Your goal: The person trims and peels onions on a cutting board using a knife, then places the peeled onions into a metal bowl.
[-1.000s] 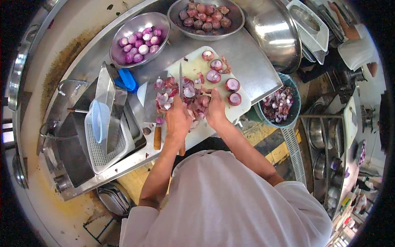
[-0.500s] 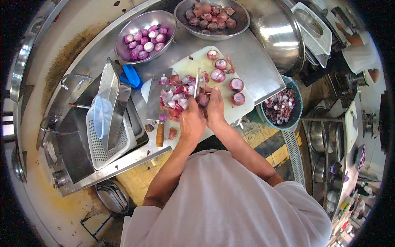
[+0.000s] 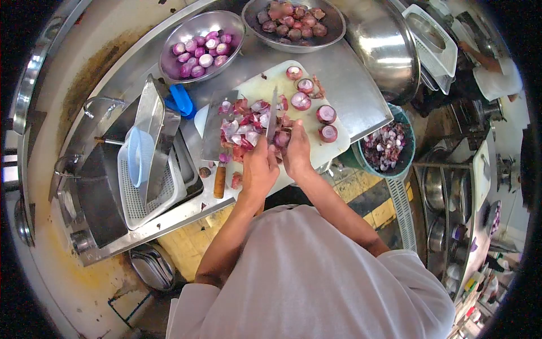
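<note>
Red onion (image 3: 282,137), one, held between the two hands over the lower middle of a white cutting board (image 3: 262,85). Surface purple-red and rounded, with loose, dull skin about it; the lower part is hidden by the fingers.

Right hand (image 3: 297,151): fingers close together, pinching the onion from its right side. Left hand (image 3: 261,169): fingers curled in, closed on a narrow-bladed knife (image 3: 272,116), blade pointing up the board, just beside the onion. The knife's grip is covered, so I cannot tell exactly how the fingertips sit on it.

Cut red onions (image 3: 326,114), five, set along the right part of the board, pale ringed faces showing within purple-red skins. Onion peelings (image 3: 241,127), a heap, white and dark pink, left of the knife, partly over a broad cleaver (image 3: 211,135) with a wooden handle.

Beyond the board: a steel bowl (image 3: 182,29) of glossy purple peeled onions; a second steel bowl (image 3: 293,50) of dull, unpeeled ones. Lower right, beside the counter: a green bin (image 3: 367,166) holding onion scraps.
</note>
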Tool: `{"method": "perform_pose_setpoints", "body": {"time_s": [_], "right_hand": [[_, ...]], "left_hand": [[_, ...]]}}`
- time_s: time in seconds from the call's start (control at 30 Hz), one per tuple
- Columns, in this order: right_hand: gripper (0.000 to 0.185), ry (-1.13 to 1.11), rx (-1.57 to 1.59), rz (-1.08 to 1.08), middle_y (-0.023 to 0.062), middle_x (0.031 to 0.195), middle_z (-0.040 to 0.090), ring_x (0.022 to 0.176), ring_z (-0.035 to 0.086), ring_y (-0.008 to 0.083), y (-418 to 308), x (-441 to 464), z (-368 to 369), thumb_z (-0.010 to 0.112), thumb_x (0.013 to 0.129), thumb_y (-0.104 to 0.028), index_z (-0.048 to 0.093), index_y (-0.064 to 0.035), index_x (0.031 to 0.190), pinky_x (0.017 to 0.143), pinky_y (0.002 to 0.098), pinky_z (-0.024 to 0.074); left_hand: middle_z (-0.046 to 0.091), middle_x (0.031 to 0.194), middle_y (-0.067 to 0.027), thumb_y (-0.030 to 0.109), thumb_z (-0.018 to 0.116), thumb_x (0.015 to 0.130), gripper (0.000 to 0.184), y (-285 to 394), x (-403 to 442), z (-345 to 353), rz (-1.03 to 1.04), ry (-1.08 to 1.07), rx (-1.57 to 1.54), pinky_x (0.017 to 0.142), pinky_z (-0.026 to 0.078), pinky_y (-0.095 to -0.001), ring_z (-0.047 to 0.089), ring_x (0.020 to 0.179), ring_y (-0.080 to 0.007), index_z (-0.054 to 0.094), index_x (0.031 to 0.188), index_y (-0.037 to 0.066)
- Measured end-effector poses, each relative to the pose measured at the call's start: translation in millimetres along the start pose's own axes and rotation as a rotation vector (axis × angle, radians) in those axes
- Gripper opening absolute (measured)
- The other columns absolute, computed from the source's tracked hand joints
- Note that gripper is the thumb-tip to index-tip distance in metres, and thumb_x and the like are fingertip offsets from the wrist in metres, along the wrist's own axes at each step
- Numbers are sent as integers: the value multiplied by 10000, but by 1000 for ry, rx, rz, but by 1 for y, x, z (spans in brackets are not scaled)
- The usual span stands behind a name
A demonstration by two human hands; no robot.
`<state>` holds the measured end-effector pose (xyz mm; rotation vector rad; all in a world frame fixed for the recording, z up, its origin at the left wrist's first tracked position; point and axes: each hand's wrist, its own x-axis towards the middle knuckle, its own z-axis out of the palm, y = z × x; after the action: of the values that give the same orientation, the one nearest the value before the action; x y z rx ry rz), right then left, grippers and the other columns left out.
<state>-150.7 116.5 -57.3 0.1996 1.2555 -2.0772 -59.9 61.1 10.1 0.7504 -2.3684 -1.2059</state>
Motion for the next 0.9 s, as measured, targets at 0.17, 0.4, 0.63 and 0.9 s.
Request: {"method": "perform_pose_setpoints", "body": {"time_s": [0.17, 0.4, 0.63, 0.9], "right_hand": [[379, -261, 99, 126, 52, 1093, 564, 945, 593, 161, -5, -2, -21, 425, 1083, -393, 575, -55, 1163, 866, 311, 513], [318, -444, 177, 157, 88, 1137, 610, 1104, 626, 221, -35, -19, -24, 652, 968, -147, 515, -43, 1235, 975, 377, 531], [418, -549, 156, 101, 95, 1226, 625, 1116, 650, 252, -42, -22, -51, 642, 973, -118, 465, -63, 1348, 935, 413, 570], [577, -610, 170, 228, 37, 1166, 649, 858, 635, 141, -67, -28, -35, 677, 968, -293, 426, -95, 1448, 651, 255, 500]], "left_hand": [[643, 683, -221, -34, 581, 855, 167, -20, 0, 2, -35, 144, 142, 582, 513, -478, 681, 669, -418, 580, 1022, -22], [668, 700, -195, -35, 567, 876, 156, -39, -2, -1, -50, 140, -91, 568, 526, -431, 720, 676, -347, 600, 1027, -11], [727, 807, -104, -8, 525, 963, 168, -16, 0, -33, -259, 43, -257, 501, 526, -299, 745, 709, -178, 612, 1105, 6], [710, 1081, -78, 115, 502, 1032, 275, 1, 6, -50, -114, -128, -345, 511, 547, -257, 734, 801, -155, 594, 1279, 38]]}}
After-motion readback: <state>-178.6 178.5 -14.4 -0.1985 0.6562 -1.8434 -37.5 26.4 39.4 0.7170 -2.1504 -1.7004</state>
